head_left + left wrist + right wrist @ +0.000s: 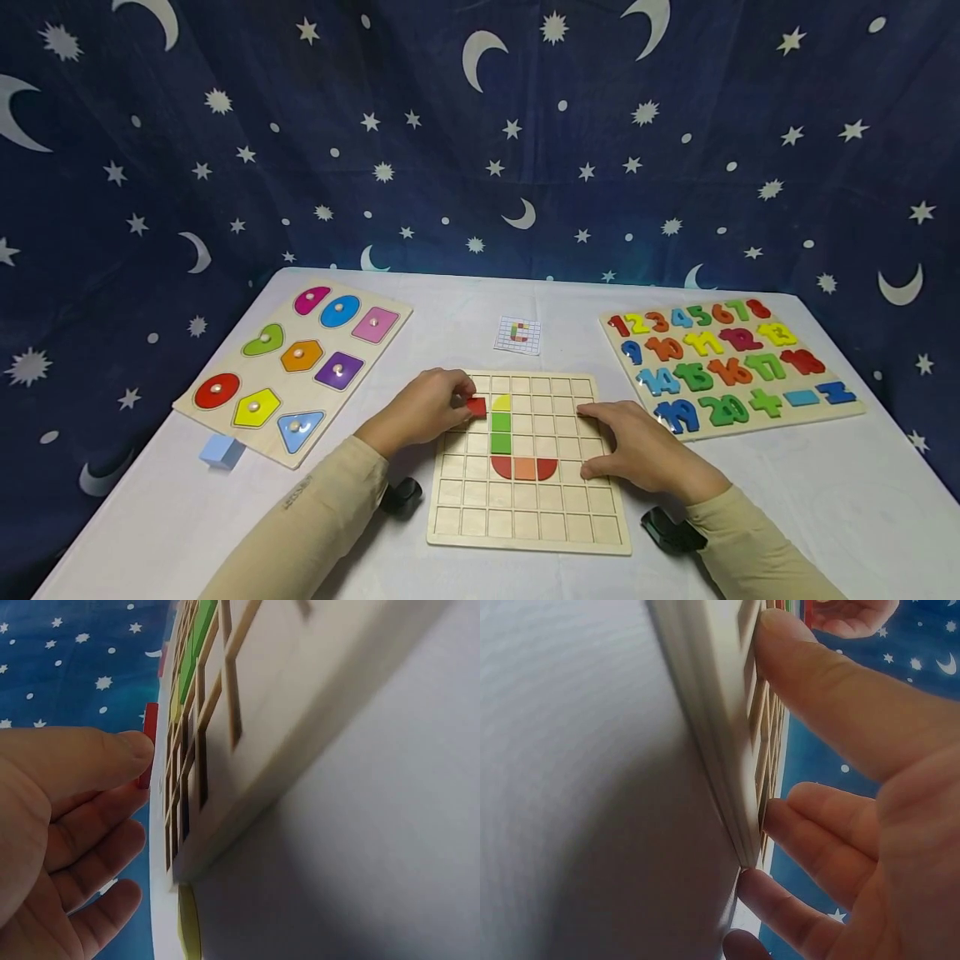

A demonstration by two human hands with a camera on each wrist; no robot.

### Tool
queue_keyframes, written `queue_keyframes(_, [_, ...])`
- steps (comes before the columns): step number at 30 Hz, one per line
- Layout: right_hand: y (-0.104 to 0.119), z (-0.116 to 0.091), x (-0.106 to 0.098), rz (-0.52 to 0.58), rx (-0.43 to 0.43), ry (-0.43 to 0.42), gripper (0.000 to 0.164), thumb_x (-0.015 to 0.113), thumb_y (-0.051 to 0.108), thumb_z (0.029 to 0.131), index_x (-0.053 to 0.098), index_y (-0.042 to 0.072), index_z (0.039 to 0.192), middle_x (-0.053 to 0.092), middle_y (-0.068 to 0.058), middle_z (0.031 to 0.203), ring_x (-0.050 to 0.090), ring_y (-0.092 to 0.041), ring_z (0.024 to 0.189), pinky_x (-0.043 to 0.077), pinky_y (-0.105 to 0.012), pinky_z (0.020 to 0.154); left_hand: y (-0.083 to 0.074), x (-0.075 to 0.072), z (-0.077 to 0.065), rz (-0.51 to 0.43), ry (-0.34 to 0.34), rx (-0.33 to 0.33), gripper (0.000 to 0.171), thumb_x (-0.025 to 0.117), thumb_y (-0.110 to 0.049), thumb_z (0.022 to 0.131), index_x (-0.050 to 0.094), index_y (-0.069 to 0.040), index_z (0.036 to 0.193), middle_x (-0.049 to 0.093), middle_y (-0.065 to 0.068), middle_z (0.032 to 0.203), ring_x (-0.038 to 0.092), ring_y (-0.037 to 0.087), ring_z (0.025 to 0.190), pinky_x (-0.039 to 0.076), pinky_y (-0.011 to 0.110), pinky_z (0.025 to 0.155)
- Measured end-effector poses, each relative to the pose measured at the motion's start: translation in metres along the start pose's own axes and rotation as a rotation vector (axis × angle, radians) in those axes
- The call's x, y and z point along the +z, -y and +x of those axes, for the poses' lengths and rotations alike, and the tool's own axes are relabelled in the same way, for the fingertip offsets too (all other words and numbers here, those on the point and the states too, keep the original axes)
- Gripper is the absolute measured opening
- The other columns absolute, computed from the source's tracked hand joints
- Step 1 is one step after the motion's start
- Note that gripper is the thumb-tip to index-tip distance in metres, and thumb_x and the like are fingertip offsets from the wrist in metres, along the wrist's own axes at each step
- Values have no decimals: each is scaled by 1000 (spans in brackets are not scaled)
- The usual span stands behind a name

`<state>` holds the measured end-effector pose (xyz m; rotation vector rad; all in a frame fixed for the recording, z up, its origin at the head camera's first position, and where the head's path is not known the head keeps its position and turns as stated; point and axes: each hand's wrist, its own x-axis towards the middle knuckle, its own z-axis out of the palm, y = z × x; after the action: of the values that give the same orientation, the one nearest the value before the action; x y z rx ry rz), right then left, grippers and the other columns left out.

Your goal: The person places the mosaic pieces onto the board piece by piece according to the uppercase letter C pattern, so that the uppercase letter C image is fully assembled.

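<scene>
My left hand (pixel 427 407) pinches a red square tile (pixel 477 407) between thumb and fingers, over the upper left of the wooden grid board (pixel 459 521). In the left wrist view, the red tile (pixel 151 718) stands on edge above the grid. A yellow tile with a curved side (pixel 501 403) sits just right of it. Below run two green square tiles (pixel 500 432), then a red rounded tile (pixel 500 467), an orange square tile (pixel 525 469) and another red rounded tile (pixel 547 469). With fingers spread, my right hand (pixel 637 446) touches the board's right side.
A small pattern card (pixel 517 335) lies behind the board. To the left is a knobbed shape puzzle (pixel 307 383), with a light blue block (pixel 222 452) at its near edge. A number puzzle (pixel 720 367) lies at the right. A starry cloth (pixel 420 150) hangs behind.
</scene>
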<state>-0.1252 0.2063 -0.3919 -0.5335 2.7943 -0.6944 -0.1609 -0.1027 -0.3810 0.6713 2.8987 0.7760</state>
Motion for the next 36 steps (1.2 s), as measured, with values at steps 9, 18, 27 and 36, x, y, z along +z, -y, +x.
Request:
queue_keyframes(9, [0,0,-1,3,-6,-1,83,87,44,74,56,4,140,56,-16,138,48,-39,129,37,-58,105,-9,5,12,-10,15,9,19,78,-11,85,69,-6,100,66,1,90,55,18,83,49,36,83])
queue_keyframes(18, [0,0,0,14,-3,3,83,88,43,73,56,4,139,56,-16,138,48,-39,128,37,-58,105,-16,9,22,-33,19,71,17,77,-10,85,68,-5,98,65,0,88,56,17,82,50,33,81])
queue_keyframes(27, [0,0,0,16,-11,2,82,88,43,74,56,4,139,57,-16,137,49,-39,127,37,-58,105,-26,16,32,-39,47,61,17,77,-11,86,67,-7,98,64,-1,86,56,16,81,49,32,81])
queue_keyframes(36, [-1,0,0,17,-20,0,83,88,44,73,56,3,139,57,-16,137,49,-39,127,38,-58,105,-30,20,37,-59,73,42,18,77,-11,86,68,-6,101,65,0,88,57,16,82,50,32,82])
